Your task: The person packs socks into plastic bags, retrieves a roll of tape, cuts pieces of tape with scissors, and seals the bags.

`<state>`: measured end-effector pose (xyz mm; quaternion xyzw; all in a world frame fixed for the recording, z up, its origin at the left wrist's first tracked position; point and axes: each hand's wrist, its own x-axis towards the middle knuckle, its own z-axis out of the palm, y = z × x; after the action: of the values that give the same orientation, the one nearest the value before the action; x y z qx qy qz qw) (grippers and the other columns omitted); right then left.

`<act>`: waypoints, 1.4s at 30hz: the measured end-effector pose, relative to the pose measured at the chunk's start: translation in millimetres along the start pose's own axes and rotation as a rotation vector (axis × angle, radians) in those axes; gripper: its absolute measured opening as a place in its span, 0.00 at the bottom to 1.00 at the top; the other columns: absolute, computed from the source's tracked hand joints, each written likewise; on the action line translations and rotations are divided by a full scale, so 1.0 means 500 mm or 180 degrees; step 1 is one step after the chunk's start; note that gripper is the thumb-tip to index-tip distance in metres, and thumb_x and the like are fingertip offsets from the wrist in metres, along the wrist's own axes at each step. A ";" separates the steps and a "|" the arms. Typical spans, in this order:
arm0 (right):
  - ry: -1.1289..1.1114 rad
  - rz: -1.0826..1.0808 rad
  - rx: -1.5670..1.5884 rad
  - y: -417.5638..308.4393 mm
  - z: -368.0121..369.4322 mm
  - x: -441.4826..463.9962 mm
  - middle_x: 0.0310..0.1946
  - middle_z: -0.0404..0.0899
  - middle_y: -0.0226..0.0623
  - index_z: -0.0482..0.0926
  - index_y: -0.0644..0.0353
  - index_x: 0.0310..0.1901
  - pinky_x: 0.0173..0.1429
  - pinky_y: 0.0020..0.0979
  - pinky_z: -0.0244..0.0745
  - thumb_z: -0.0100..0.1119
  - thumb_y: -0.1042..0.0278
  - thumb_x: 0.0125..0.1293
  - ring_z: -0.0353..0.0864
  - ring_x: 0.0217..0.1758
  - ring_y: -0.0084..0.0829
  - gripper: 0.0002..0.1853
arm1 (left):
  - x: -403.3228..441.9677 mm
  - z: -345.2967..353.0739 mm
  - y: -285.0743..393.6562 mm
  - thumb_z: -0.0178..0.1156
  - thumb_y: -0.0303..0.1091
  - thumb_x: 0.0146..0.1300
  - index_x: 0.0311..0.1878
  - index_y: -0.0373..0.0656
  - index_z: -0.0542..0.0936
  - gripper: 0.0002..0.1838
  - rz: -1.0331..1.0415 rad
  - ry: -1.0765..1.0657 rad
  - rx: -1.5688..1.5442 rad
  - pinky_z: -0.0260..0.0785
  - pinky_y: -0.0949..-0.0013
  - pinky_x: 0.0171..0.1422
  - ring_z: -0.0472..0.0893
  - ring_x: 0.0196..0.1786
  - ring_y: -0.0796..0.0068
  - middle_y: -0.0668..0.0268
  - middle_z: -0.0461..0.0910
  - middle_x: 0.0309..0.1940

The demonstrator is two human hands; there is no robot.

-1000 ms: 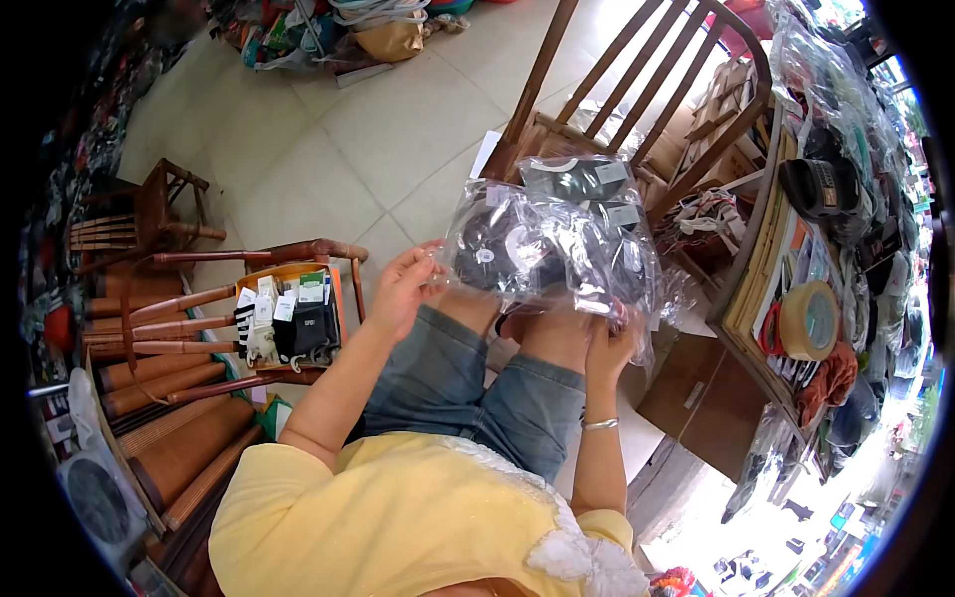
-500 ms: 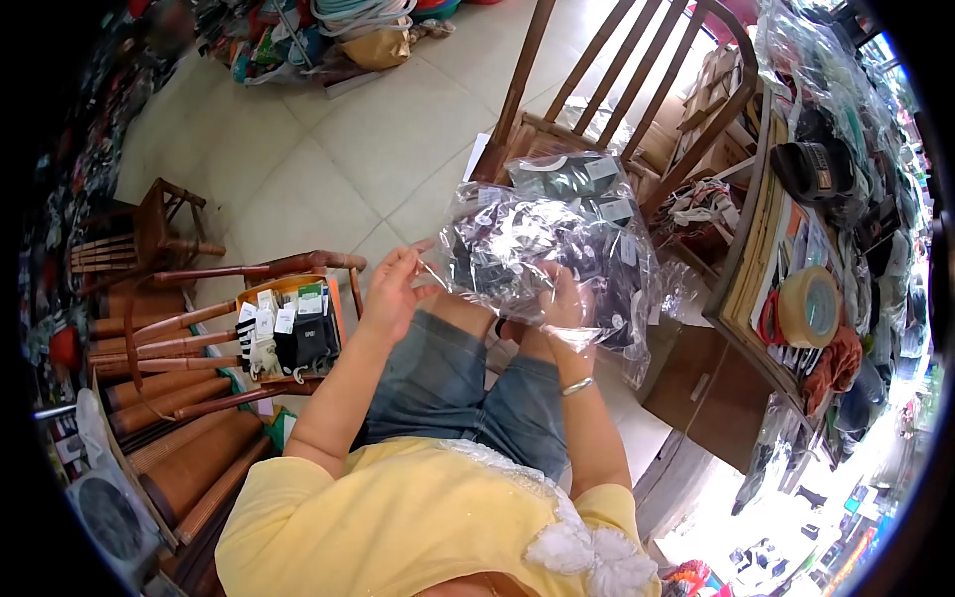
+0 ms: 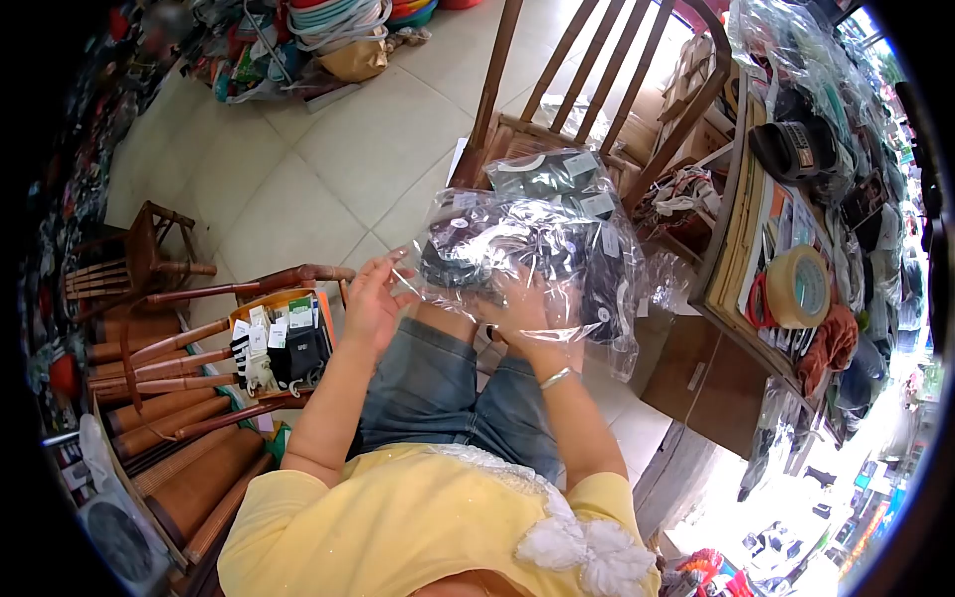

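Note:
Clear plastic bags [image 3: 557, 234] with dark, labelled items inside lie across my knees and the front of the wooden chair seat. At the left corner of the front bag is my left hand [image 3: 375, 303], thumb and fingers closed on the plastic edge. My right hand [image 3: 527, 306] rests on the lower part of the same bag, fingers spread over or just inside the film; which of the two I cannot make out. A silver bracelet [image 3: 556, 378] is on my right wrist.
A wooden chair [image 3: 602, 85] stands ahead. On the left, a box of socks [image 3: 282, 343] sits on a small chair. A desk at the right holds a tape roll [image 3: 797, 287], papers and bagged shoes. Bundled goods [image 3: 338, 40] lie on the tiled floor.
My right hand has moved left from the bag's lower right corner to its lower middle, and its fingers have spread. My left hand stays at the left corner. The whole view has shifted slightly.

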<state>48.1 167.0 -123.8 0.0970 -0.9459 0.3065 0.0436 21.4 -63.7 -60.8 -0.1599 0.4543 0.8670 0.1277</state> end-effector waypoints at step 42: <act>0.0157 0.0011 0.0110 -0.033 -0.033 0.052 0.51 0.78 0.40 0.78 0.55 0.47 0.62 0.48 0.63 0.55 0.72 0.61 0.75 0.56 0.42 0.12 | -0.003 -0.030 -0.059 0.50 0.34 0.68 0.46 0.44 0.75 0.08 -0.0038 0.0175 0.0240 0.73 0.64 0.49 0.73 0.47 0.78 0.69 0.72 0.48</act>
<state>26.7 159.9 -97.4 0.0885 -0.9393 0.3251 0.0647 35.9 -59.9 -90.2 -0.1814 0.4890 0.8438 0.1263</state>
